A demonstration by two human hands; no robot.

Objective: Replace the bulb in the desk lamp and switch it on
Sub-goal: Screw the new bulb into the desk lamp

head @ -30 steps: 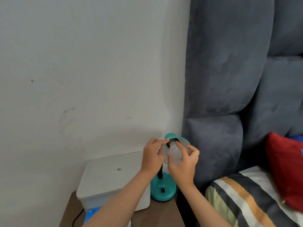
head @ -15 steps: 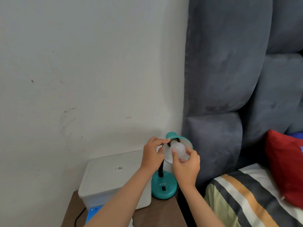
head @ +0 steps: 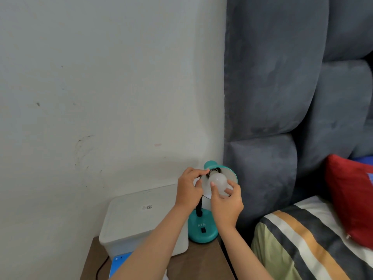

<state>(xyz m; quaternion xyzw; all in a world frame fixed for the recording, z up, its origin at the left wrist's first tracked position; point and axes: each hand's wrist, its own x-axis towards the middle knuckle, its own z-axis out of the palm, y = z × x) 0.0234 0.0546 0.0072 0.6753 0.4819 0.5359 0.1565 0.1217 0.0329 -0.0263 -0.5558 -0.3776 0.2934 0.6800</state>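
Grey padded headboard (head: 282, 98) fills the right side, striped bedding (head: 298, 239) below it. White lidded box (head: 139, 217) sits on the brown nightstand (head: 197, 263), teal desk lamp (head: 202, 229) just beside it. Left hand (head: 188, 188) pinches the shade (head: 230, 172) rim at the socket end. Right hand (head: 226, 205) grips the white bulb (head: 218, 180) with its fingertips; bulb sits inside the shade at the socket.
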